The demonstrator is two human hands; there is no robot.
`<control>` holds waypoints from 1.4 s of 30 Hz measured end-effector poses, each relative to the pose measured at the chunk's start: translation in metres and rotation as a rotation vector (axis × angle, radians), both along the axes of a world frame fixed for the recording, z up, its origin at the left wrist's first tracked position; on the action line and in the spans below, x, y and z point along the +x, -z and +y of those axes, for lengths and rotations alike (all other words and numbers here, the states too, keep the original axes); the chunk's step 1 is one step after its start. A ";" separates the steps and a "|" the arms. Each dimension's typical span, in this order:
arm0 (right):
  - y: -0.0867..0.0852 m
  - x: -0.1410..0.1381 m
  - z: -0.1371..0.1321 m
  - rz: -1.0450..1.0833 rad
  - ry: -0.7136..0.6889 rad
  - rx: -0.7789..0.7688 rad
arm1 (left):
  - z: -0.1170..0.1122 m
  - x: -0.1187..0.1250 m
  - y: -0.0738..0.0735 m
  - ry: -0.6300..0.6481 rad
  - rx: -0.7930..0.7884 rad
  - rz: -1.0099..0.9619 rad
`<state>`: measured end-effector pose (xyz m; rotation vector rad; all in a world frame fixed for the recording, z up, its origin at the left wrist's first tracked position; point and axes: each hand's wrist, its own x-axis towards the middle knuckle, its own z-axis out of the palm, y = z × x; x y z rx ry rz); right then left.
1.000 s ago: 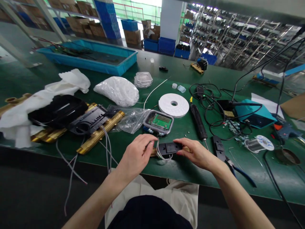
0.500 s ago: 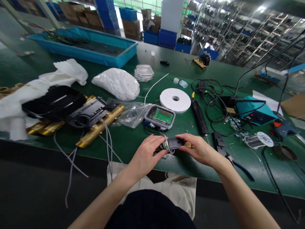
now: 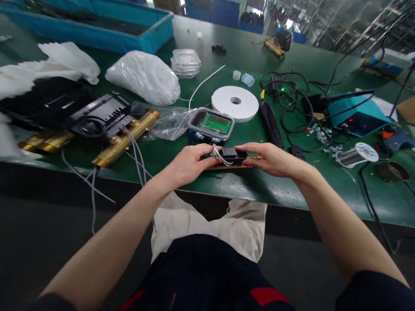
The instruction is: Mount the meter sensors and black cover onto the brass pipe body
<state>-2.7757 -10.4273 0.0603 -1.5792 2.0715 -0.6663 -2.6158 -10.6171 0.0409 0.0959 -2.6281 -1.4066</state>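
Near the front edge of the bench, both hands grip a small black plastic housing (image 3: 234, 155) that has a brass-coloured piece partly showing beneath it. My left hand (image 3: 191, 163) pinches its left end, where thin grey wires (image 3: 223, 160) and a bit of green board show. My right hand (image 3: 271, 159) closes thumb and fingers on the right end. Just beyond them lies a clear-lidded case (image 3: 211, 125) with a green circuit board and display inside. A white tape roll (image 3: 223, 103) rests behind that case, and a black screwdriver-like tool (image 3: 270, 125) lies to its right.
At left are brass pipe bodies (image 3: 125, 140) with dangling grey cables and black covers. Plastic bags (image 3: 145, 77), stacked clear lids (image 3: 186, 62) and a blue tray (image 3: 155, 36) stand behind. To the right are tangled cables, a solder spool (image 3: 356, 154) and a teal box (image 3: 359, 114).
The view has tilted down, so bench items appear higher. Both hands still grip the black housing, which now shows more of its front side.
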 end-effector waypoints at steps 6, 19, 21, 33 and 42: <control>0.009 -0.001 0.004 -0.050 0.012 -0.075 | -0.003 -0.001 0.005 0.037 0.059 -0.064; 0.020 0.018 0.011 0.209 0.050 -0.181 | 0.005 0.009 0.024 0.058 -0.223 0.214; 0.019 0.019 0.011 0.226 0.046 -0.172 | 0.004 0.008 0.025 0.065 -0.200 0.200; 0.021 0.010 0.007 -0.051 0.115 -0.179 | 0.003 0.008 0.021 0.017 -0.166 0.124; 0.013 0.011 0.005 -0.073 0.095 -0.105 | -0.002 0.008 0.026 -0.010 -0.237 0.075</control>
